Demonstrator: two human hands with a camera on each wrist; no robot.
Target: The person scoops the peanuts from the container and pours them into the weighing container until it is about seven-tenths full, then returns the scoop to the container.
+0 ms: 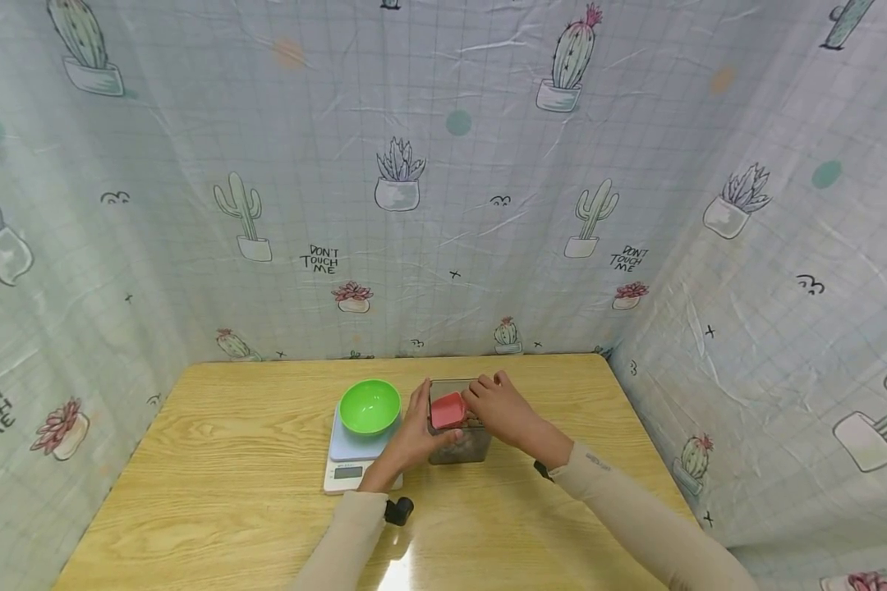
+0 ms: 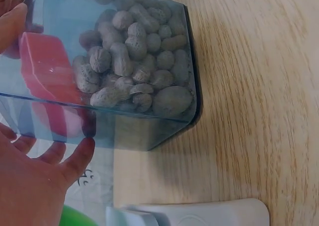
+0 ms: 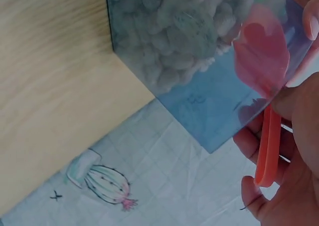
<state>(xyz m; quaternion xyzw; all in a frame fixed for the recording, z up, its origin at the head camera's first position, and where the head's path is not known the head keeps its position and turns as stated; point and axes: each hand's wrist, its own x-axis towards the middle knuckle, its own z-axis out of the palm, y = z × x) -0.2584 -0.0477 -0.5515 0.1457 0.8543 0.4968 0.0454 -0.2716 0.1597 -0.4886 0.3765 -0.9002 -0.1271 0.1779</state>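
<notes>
A clear bin of unshelled peanuts stands on the table. My left hand holds its near left corner, thumb across the near side and fingers spread along the left wall. My right hand grips the handle of a red scoop at the bin's right rim. In the right wrist view the orange-red handle sits between thumb and fingers, outside the wall. The scoop's bowl is inside the bin, above the peanuts; whether it carries any I cannot tell.
Left of the bin, a white kitchen scale carries a bright green bowl. The wooden table ends at a cactus-print curtain that hangs behind it and at both sides.
</notes>
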